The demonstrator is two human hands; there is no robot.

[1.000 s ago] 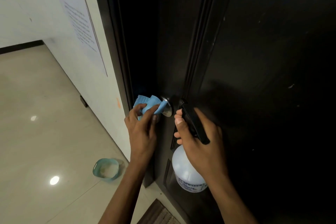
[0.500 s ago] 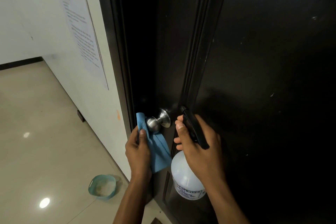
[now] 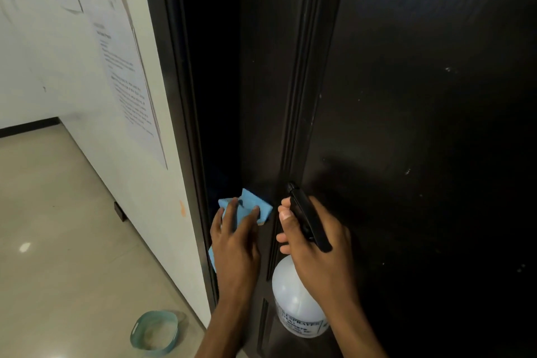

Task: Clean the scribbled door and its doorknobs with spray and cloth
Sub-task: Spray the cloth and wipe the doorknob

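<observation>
The dark door [image 3: 421, 96] fills the right and middle of the head view, with a few pale specks on its panel. My left hand [image 3: 235, 244] holds the blue cloth [image 3: 250, 203] over the doorknob at the door's edge; the knob is hidden under the cloth. My right hand [image 3: 316, 244] grips the black trigger head of a white spray bottle [image 3: 296, 305], which hangs close to the door just right of the knob.
A white wall [image 3: 87, 131] with taped paper notices [image 3: 128, 90] stands left of the door frame. A small teal basin [image 3: 154, 331] sits on the beige tiled floor near the frame's foot.
The cloth hung below the bare metal knob half a second ago; my left hand has since lifted it over the knob, covering it. The right hand and bottle have barely moved.
</observation>
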